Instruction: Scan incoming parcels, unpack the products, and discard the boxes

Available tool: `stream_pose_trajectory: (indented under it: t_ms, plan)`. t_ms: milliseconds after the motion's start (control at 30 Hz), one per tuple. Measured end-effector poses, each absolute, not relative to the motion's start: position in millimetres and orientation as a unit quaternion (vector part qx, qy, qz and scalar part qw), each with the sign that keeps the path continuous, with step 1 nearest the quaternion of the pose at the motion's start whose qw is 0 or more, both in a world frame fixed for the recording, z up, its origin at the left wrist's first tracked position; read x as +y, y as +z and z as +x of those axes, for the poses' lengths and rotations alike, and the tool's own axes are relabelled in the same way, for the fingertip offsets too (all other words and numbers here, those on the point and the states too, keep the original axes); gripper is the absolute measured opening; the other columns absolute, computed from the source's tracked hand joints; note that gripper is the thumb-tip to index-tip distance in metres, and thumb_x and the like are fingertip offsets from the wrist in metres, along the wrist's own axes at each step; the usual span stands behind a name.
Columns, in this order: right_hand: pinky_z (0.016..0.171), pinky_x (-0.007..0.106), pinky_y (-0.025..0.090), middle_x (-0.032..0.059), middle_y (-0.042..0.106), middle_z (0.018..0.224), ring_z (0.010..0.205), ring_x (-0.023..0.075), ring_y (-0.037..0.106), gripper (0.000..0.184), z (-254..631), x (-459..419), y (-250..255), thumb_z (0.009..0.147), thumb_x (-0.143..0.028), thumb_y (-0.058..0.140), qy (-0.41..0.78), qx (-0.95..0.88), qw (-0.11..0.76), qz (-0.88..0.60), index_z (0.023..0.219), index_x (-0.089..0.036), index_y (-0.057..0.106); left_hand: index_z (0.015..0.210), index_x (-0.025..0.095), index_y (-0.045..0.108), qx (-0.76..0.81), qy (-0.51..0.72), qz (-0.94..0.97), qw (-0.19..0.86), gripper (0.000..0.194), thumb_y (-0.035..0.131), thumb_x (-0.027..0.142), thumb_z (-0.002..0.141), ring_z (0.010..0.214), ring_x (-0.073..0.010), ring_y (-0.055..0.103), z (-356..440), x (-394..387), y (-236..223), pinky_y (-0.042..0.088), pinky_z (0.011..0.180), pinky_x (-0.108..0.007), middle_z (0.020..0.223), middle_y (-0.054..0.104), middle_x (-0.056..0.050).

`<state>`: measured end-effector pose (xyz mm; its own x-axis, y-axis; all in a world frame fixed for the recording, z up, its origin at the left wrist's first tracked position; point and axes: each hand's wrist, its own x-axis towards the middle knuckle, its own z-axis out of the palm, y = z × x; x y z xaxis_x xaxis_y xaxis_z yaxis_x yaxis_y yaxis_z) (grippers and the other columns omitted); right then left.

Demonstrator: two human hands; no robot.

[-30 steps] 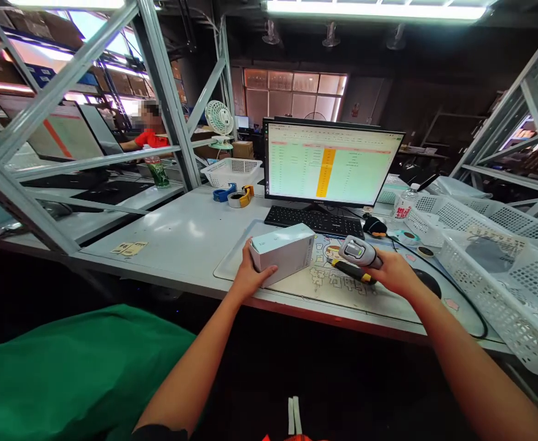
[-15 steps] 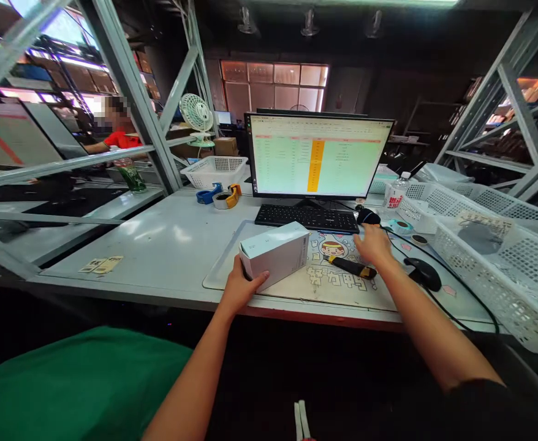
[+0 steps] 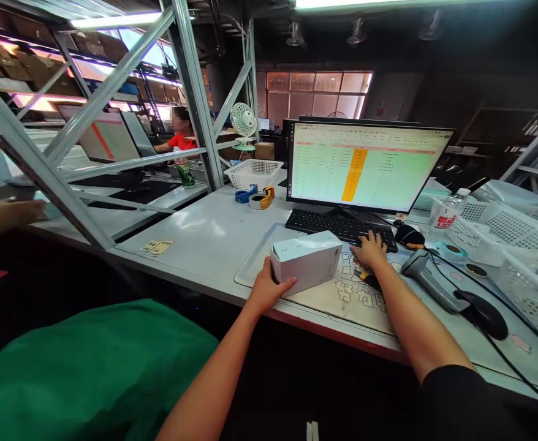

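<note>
A packing-station worker steadies a white carton [image 3: 306,262] with the left hand [image 3: 269,288] while the right hand [image 3: 370,250] rests on the black keyboard [image 3: 337,225] beneath a monitor [image 3: 365,166] showing a green spreadsheet with an orange column. The carton lies on its long side on the printed desk mat [image 3: 342,294], at about 10 o'clock from the typing hand and just beside it. The left hand is half closed around the carton's near end, thumb along the front face, fingers hidden behind; the forearm runs straight up from the lower edge of the view. The right hand is spread open and holds nothing, fingertips down on the keyboard's right-hand keys, wrist low over the mat, arm reaching in from 5 o'clock.

Keying one-handed looks best done with the wrist planted on the mat and the carton kept pinned flat so it does not slide into the keyboard. A grey barcode scanner [image 3: 428,278] lies at 3 o'clock from the right hand, near a black mouse [image 3: 483,313]. Tape dispensers [image 3: 255,197] and a white basket [image 3: 254,173] sit at 11 o'clock across the table [image 3: 204,233]; another person [image 3: 179,138] in red works beyond the steel racking [image 3: 195,98].
</note>
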<state>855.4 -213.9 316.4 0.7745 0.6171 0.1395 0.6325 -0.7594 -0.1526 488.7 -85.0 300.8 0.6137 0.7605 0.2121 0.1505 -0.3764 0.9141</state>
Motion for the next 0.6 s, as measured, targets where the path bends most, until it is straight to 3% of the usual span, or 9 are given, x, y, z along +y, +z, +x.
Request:
stream_pose_trajectory:
  t_ms: [67, 133, 233, 400, 500, 600]
  plan:
    - [0.127, 0.065, 0.025, 0.0249, 0.025, 0.177, 0.165, 0.0453, 0.015, 0.087, 857.7, -216.9, 314.7, 0.093, -0.068, 0.067, -0.039, -0.338, 0.098, -0.935, 0.16, -0.015, 0.052, 0.133, 0.025, 0.055, 0.296, 0.327, 0.763, 0.473, 0.072, 0.087, 0.053, 0.075, 0.115, -0.034, 0.072, 488.4, -85.0, 301.0, 0.06, 0.094, -0.045, 0.125, 0.075, -0.01]
    - [0.126, 0.063, 0.029, 0.0232, 0.031, 0.176, 0.164, 0.0445, 0.019, 0.086, 857.5, -218.8, 314.1, 0.093, -0.068, 0.069, -0.04, -0.341, 0.104, -0.933, 0.161, -0.019, 0.052, 0.133, 0.025, 0.055, 0.291, 0.327, 0.764, 0.474, 0.072, 0.087, 0.053, 0.075, 0.115, -0.034, 0.072, 488.0, -84.9, 301.5, 0.06, 0.094, -0.045, 0.125, 0.075, -0.01]
    - [0.123, 0.063, 0.037, 0.0194, 0.041, 0.171, 0.158, 0.0417, 0.035, 0.072, 852.8, -220.8, 313.2, 0.098, -0.062, 0.068, -0.053, -0.344, 0.119, -0.93, 0.158, -0.025, 0.055, 0.132, 0.025, 0.055, 0.29, 0.322, 0.764, 0.478, 0.073, 0.087, 0.056, 0.075, 0.114, -0.034, 0.072, 487.2, -85.9, 302.9, 0.059, 0.094, -0.045, 0.124, 0.075, -0.01]
    - [0.114, 0.06, 0.052, 0.0138, 0.057, 0.154, 0.134, 0.032, 0.06, 0.052, 843.5, -229.4, 312.1, 0.104, -0.047, 0.07, -0.097, -0.348, 0.153, -0.92, 0.148, -0.021, 0.061, 0.133, 0.025, 0.054, 0.291, 0.326, 0.753, 0.491, 0.074, 0.087, 0.055, 0.074, 0.117, -0.033, 0.071, 486.9, -88.7, 301.5, 0.058, 0.098, -0.045, 0.126, 0.075, -0.01]
    - [0.111, 0.058, 0.054, 0.013, 0.059, 0.151, 0.132, 0.0317, 0.061, 0.051, 841.3, -235.5, 314.8, 0.103, -0.047, 0.071, -0.12, -0.352, 0.173, -0.912, 0.146, -0.02, 0.062, 0.133, 0.024, 0.055, 0.291, 0.332, 0.744, 0.502, 0.076, 0.09, 0.053, 0.073, 0.12, -0.0333, 0.069, 489.2, -86.0, 296.9, 0.057, 0.102, -0.046, 0.13, 0.073, -0.011]
    - [0.115, 0.06, 0.048, 0.0156, 0.057, 0.153, 0.137, 0.0345, 0.057, 0.054, 843.3, -239.1, 318.3, 0.103, -0.049, 0.069, -0.135, -0.372, 0.191, -0.898, 0.147, -0.019, 0.061, 0.132, 0.021, 0.059, 0.265, 0.365, 0.712, 0.538, 0.079, 0.096, 0.05, 0.068, 0.124, -0.0342, 0.066, 488.4, -80.8, 294.5, 0.053, 0.11, -0.048, 0.131, 0.072, -0.012]
